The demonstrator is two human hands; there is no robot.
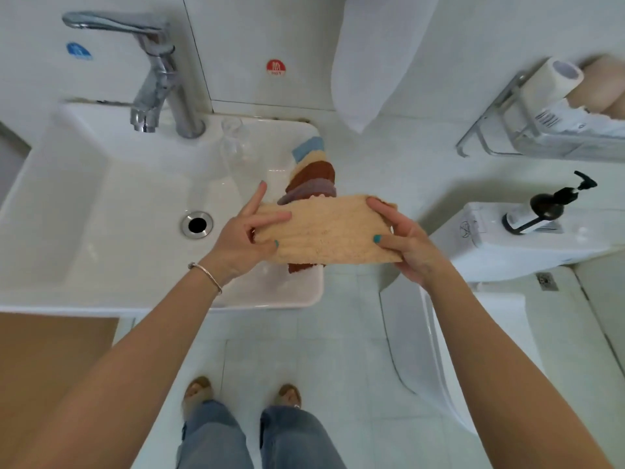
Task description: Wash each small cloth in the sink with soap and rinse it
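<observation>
cloth washing looks barely started, basin dry and no suds anywhere

beige cloth (pixel 324 231) is stretched between both hands over the sink's (pixel 101 204) right edge, left hand (pixel 247 238) pinching its left end, right hand (pixel 402 242) gripping the right end. rest of the pile (pixel 313 177) sits on that right rim, apparently unwashed. faucet (pixel 152 72) isn't running, so soap and rinse are all left.

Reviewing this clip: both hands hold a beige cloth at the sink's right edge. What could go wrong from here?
1. The beige cloth, held by the left hand and right hand, hangs partly past the sink rim, so it could drip on the floor.
2. The stacked cloths sit on the rim's edge and might get knocked off.
3. The soap bottle stands apart on the toilet tank, needing a reach away.
</observation>
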